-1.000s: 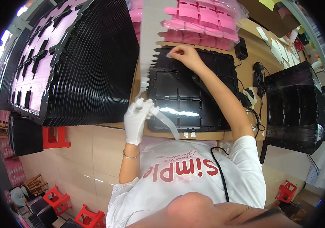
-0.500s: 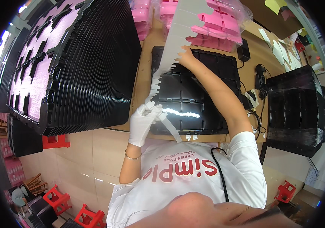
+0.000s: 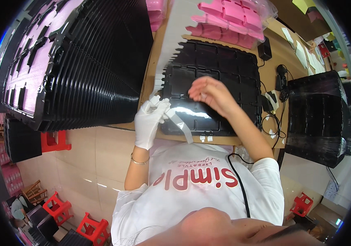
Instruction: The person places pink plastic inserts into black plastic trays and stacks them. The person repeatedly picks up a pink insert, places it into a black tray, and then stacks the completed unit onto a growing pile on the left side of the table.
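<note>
Glove, thin and white, covered our left hand [image 3: 147, 123], and its fingers were pinched together on a translucent strip [image 3: 181, 124] that curled down to the right of that hand, toward our shirt [image 3: 196, 176]. Our bare right hand [image 3: 212, 95] hung over a black tray [image 3: 235, 78], its fingers half bent and a little spread – we could not tell whether a small bit sat between them. The tray lay flat on the bench [image 3: 281, 55], under the right hand and just to the right of the gloved one, its moulded compartments catching a bright glare between the two. Beyond the left hand, a pale grey piece with a toothed edge [image 3: 171, 37] ran alongside the tray. To the left of both hands we had a tall stack of black trays [image 3: 101, 61] with pink sheeting [image 3: 32, 69] on top. Beyond the right hand lay pink packs [image 3: 235, 20] in clear plastic; well to its right stood a wrapped black stack [image 3: 315, 119]. Small white tabs [image 3: 210, 139] sat nearer us than either hand – right by the bench's edge.
</note>
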`<action>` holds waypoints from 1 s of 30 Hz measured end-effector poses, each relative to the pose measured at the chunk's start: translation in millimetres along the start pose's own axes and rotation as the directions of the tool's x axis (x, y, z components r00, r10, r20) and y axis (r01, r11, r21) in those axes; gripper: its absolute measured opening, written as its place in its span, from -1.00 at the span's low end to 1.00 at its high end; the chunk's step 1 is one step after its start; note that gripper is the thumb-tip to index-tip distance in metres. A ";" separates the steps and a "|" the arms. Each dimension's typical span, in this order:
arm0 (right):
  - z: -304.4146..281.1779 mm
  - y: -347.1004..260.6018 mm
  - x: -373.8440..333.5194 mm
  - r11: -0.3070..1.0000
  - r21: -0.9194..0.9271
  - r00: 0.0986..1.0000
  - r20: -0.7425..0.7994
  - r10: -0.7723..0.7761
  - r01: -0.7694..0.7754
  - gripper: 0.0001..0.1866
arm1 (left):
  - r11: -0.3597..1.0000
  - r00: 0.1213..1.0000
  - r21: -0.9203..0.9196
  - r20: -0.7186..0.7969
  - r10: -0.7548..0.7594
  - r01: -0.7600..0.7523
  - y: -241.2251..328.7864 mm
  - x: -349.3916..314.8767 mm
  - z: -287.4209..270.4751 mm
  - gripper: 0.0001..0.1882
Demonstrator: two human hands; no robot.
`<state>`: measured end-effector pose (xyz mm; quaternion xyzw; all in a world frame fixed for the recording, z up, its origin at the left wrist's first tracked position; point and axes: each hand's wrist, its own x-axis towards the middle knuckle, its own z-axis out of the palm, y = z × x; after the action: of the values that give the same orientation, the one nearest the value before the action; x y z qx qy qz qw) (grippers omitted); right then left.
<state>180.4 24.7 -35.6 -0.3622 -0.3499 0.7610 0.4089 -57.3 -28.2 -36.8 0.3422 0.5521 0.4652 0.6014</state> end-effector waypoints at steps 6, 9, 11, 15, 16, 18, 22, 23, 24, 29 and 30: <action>62.5 47.4 -36.5 0.786 -0.613 0.972 -0.125 -0.197 0.080 -0.82 | 0.999 0.999 -0.023 0.022 0.025 -0.024 -0.4 -12.2 7.0 -0.82; 68.5 56.3 -38.1 0.588 -0.733 0.867 0.006 -0.498 0.343 -0.88 | 0.999 0.999 -0.023 0.021 0.030 -0.029 -3.8 -18.3 5.9 -0.82; 70.7 55.7 -38.9 0.460 -0.752 0.793 0.134 -0.594 0.472 -0.90 | 0.999 0.999 -0.027 0.016 0.037 -0.037 -6.2 -21.5 1.3 -0.81; 67.6 39.7 -41.6 0.469 -0.783 0.877 0.195 -0.440 0.409 -0.91 | 0.997 0.991 0.061 -0.129 0.045 -0.037 -12.6 -21.2 -16.2 -0.79; 59.1 38.6 -34.0 0.445 -0.825 0.912 0.186 -0.366 0.347 -0.92 | 0.997 0.991 0.074 -0.130 0.020 -0.010 -13.3 -21.4 -21.6 -0.79; 52.1 43.0 -23.6 0.277 -0.922 0.941 0.191 -0.280 0.269 -0.88 | 0.997 0.993 0.082 -0.114 -0.001 0.010 -16.5 -23.2 -27.0 -0.77; 57.7 45.6 -19.1 0.118 -0.971 0.921 0.152 -0.359 0.207 -0.89 | 0.997 0.994 0.070 -0.103 -0.020 0.028 -17.0 -28.7 -19.8 -0.75; 57.0 48.0 -17.2 0.122 -0.974 0.919 0.136 -0.370 0.193 -0.89 | 0.997 0.995 0.068 -0.096 -0.026 0.032 -17.9 -28.9 -19.4 -0.74; 55.8 50.7 -16.4 0.126 -0.976 0.918 0.116 -0.380 0.175 -0.90 | 0.997 0.996 0.066 -0.087 -0.033 0.039 -18.8 -28.9 -18.6 -0.74; 53.8 58.5 -16.0 0.138 -0.967 0.884 0.133 -0.448 0.215 -0.93 | 0.997 0.999 0.074 -0.039 -0.031 0.033 -15.3 -27.3 -14.6 -0.79; 54.7 57.0 -17.8 0.150 -0.961 0.885 0.143 -0.443 0.231 -0.93 | 0.997 0.999 0.071 -0.040 -0.029 0.031 -14.9 -26.7 -13.7 -0.80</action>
<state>120.7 -27.8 -51.2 -0.5108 -0.7752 0.2362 0.2870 -66.9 -59.6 -43.5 0.3462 0.5850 0.4424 0.5849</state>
